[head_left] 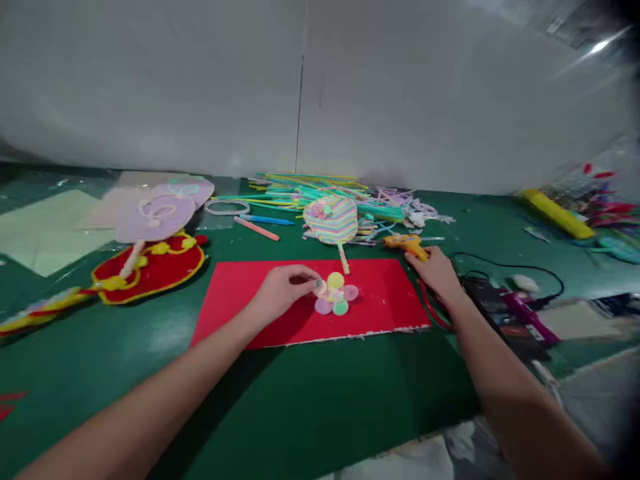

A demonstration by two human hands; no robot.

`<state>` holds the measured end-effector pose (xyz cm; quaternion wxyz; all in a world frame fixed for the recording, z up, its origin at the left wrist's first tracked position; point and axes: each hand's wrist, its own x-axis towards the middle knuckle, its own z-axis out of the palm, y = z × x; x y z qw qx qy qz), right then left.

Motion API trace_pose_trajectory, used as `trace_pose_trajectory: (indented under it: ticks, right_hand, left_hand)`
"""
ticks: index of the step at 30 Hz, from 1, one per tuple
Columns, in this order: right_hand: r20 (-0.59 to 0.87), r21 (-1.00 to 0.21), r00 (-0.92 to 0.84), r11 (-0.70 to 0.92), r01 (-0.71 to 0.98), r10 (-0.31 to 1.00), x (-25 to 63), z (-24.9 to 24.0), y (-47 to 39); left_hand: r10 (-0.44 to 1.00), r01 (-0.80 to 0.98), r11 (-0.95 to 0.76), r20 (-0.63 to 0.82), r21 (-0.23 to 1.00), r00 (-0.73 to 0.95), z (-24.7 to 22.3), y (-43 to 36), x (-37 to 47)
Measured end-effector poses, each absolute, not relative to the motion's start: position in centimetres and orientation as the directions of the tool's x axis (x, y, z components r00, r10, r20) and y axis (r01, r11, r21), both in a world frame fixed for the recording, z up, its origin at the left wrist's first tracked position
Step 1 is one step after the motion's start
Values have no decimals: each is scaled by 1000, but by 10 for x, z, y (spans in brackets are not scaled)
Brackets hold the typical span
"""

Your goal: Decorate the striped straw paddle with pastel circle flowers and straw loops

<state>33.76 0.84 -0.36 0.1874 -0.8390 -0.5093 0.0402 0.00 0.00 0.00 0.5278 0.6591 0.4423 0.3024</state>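
A flower of pastel pipe-cleaner discs [335, 294] lies on a red board [385, 297] in front of me. My left hand [286, 288] pinches the flower's left petal between thumb and fingers. To the right, past the board's back corner, my right hand [434, 268] is closed on the handle of a yellow glue gun [404, 244], whose nozzle points left. Just behind the flower, a striped pastel fan [332, 220] lies with its stem end on the board's back edge.
Bundled pipe cleaners [300, 197] lie along the wall. Two pens [257, 228] and a grey ring [227, 208] are left of them. Red [150, 270] and lilac [157, 217] fans lie at left. A black cable [505, 263] and dark box [517, 333] are at right.
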Motion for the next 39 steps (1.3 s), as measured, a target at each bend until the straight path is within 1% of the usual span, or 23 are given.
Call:
trace_pose_trajectory:
  ticks: [3,5,7,9,11,14,17,21,24,35,39]
  right_hand:
    - [221,-409,543,-428,806,810,340,5,-1]
    - [320,-436,505,-349,830,801,332,13,-12]
    - [415,-426,417,-232,875,809,315,21,-28]
    - [498,-379,263,-66,923,826,292,28,-45]
    - [525,-327,114,76,942,844,269,30,-59]
    - [558,-257,3,169,951,830,245,26,-71]
    - [585,-187,-79,229,955,807,237,17,-71]
    - [606,-107,-160,279,954,779,241,7,-66]
    - [610,-75,-186,290,954,770,243,4,-65]
    - [621,-85,-210,331,940,756,241,7,-66]
    - [615,-79,-209,323,943,760,240,8,-68]
  left_hand:
    - [886,249,-25,-94,968,454,3,1,1]
    - [870,245,-16,-108,969,481,4,2,0]
    - [853,243,-14,-115,970,510,4,4,-2]
    - [843,243,-19,-116,970,526,4,5,-3]
    - [843,250,-21,-118,968,525,3,6,-4]
    - [850,265,-14,-129,964,511,4,7,-3]
    - [856,265,5,-141,964,497,4,6,-2]
    - [858,252,43,-165,967,487,4,6,-2]
    - [860,249,54,-172,967,481,2,7,-2]
    - [857,229,75,-180,971,483,-1,8,-2]
    - [856,223,88,-188,971,481,-2,8,-2]
